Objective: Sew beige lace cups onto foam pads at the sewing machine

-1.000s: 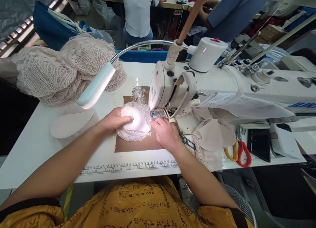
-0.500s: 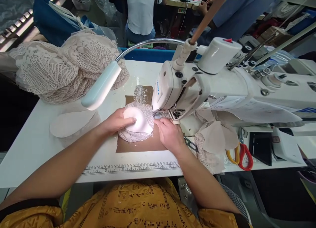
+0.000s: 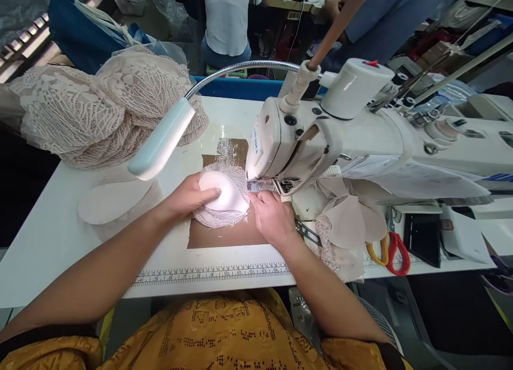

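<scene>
My left hand (image 3: 187, 195) grips a pale moulded bra cup (image 3: 224, 191), with its thumb on top and its other fingers hidden beneath. Net-like lace (image 3: 214, 220) lies around and under the cup, its right side reaching the sewing machine's needle area (image 3: 250, 186). My right hand (image 3: 273, 215) is closed at the cup's right tip, its fingertips on the lace edge beside the presser foot. Exactly what lies under those fingertips is hidden. Below the work, brown tape (image 3: 224, 238) covers part of the white table (image 3: 176, 257).
A lamp (image 3: 162, 137) on a bendable neck overhangs the left side. Lace pieces (image 3: 76, 108) are heaped at the back left, and a flat cup piece (image 3: 114, 201) lies nearer. To the right are thread snips (image 3: 308, 232), more cups (image 3: 344, 223) and scissors (image 3: 397, 255). Two people are beyond.
The cup and lace have turned slightly, the cup's tip now nearer the needle. My right hand has shifted a little to the left. Both hands keep their hold.
</scene>
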{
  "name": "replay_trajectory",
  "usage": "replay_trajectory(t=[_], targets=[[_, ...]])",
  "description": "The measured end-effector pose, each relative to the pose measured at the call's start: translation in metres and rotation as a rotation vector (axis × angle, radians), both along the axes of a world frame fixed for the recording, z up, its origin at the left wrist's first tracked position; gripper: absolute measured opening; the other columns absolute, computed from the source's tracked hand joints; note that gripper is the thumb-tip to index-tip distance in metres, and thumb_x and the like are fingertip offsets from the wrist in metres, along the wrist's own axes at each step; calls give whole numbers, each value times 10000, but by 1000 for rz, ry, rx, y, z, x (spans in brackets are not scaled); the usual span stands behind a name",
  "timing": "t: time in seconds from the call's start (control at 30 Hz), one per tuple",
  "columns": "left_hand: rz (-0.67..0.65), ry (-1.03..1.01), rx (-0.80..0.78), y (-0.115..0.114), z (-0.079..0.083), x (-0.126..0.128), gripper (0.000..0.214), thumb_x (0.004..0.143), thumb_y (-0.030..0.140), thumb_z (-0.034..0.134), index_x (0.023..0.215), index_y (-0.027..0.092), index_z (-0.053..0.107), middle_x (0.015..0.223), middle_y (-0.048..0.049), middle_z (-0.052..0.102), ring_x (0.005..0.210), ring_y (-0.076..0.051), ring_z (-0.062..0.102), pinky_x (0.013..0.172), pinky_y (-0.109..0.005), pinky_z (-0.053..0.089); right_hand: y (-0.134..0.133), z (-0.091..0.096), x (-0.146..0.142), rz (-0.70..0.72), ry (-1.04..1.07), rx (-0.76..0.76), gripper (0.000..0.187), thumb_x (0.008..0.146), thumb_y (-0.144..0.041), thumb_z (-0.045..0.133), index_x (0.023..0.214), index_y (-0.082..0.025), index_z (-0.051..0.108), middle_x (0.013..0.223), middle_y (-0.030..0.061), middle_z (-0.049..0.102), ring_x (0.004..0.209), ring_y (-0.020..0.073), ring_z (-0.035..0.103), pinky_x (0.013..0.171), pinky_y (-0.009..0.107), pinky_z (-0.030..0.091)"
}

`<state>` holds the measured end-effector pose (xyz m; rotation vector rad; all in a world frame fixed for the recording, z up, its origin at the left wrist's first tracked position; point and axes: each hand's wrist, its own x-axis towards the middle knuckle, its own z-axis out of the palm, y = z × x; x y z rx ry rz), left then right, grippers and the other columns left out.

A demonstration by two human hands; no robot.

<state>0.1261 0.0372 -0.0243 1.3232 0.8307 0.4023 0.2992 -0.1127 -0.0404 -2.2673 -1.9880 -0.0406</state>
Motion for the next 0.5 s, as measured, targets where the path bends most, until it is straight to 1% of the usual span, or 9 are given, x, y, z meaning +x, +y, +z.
replay_trajectory(t=[0.17, 0.33, 0.5], targets=[[25, -23, 38, 1, -6, -1, 537, 674, 350, 790, 1141, 129, 645, 1035, -99, 716, 920, -252, 677, 841, -354, 545, -1, -1, 3, 13, 29, 30, 441, 903, -107, 411, 1277, -184, 631, 951, 95, 675, 843, 229, 523, 665, 340, 372], [33, -31, 75, 2, -9, -1, 506, 693, 344, 781, 1137, 141, 650, 1036, -89, 713, 919, -242, 673, 849, -345, 538, -4, -1, 5, 57, 48, 57, 432, 901, -112, 417, 1248, -209, 654, 936, 79, 673, 836, 216, 521, 659, 324, 360], [49, -55, 79, 1, -10, -1, 500, 709, 351, 774, 1148, 152, 641, 1047, -81, 711, 914, -232, 672, 826, -323, 540, -2, -1, 3, 42, 28, 53, 447, 879, -93, 427, 1249, -194, 656, 923, 86, 676, 839, 226, 516, 671, 334, 361]])
